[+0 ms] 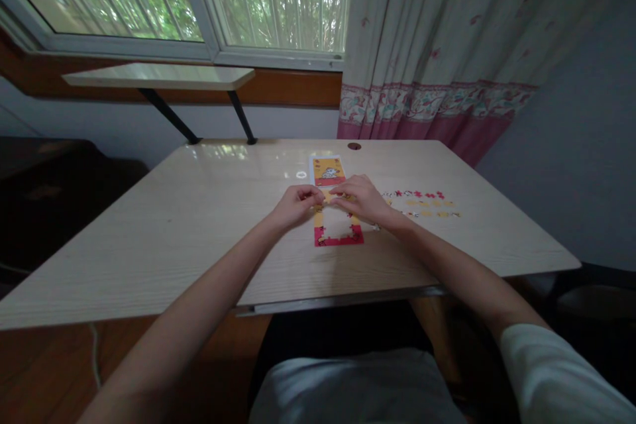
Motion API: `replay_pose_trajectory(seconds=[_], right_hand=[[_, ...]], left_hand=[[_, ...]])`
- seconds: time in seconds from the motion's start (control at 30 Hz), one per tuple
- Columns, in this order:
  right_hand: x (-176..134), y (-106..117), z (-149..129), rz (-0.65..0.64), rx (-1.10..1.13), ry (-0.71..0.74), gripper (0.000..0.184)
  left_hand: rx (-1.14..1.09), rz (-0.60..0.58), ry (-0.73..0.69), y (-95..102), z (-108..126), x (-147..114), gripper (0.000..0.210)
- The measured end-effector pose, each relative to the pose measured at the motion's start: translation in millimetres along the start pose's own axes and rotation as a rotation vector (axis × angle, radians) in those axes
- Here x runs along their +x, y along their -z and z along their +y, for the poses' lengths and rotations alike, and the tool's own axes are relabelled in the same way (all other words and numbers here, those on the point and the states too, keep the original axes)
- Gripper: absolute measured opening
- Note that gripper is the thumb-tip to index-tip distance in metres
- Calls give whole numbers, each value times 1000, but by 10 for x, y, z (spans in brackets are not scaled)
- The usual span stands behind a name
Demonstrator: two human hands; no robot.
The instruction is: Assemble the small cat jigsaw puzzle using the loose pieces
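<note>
As left hand (300, 203) and right hand (362, 196) pinched, contents unclear, above a red-and-yellow oblong card-like jigsaw frame (340, 242), gentle alignment seemed best.

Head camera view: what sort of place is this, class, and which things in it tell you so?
Probably a room in a home: a pale wood-grain desk stands near a pale-framed glass window with bars beyond it, beside a long white-and-pink floral fabric curtain.

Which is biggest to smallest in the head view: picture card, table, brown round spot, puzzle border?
1. Table
2. Puzzle border, going by its outline
3. Picture card
4. Brown round spot
The picture card lies farther off, so real sizes are unsure.
</note>
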State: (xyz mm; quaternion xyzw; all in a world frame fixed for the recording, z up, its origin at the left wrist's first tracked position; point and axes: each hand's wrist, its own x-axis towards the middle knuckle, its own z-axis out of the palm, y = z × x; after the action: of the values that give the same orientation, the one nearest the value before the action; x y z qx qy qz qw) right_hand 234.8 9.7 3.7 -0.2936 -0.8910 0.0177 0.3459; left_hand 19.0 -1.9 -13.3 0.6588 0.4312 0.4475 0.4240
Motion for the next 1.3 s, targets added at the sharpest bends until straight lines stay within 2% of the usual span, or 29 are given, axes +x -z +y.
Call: replay_pose_trajectory(seconds=[0.07,0.17,0.33,0.57,0.7,0.93,1.2,1.3], right_hand=[[-17,14,23,28,-59,-2,20],[-27,69,20,49,-102,-42,22],[2,108,-27,-18,-106,-154,23],[86,-229,125,-154,-52,-305,22],[120,-333,162,-189,-52,-349,22],[116,-322,125,-228,-91,-361,23],[105,-333,129,-219,-109,-359,25],[96,-345,127,-197,-110,-316,23]], left_hand=[[89,29,-31,51,-42,12,32],[368,118,-98,172,-83,27,31],[670,4,-196,304,-79,35,30],[882,-100,-244,274,-135,28,36],[952,-129,-241,270,-153,31,38],[963,-136,-221,274,-141,37,40],[959,-139,-219,277,-172,45,40],[956,-139,-224,275,-175,46,39]])
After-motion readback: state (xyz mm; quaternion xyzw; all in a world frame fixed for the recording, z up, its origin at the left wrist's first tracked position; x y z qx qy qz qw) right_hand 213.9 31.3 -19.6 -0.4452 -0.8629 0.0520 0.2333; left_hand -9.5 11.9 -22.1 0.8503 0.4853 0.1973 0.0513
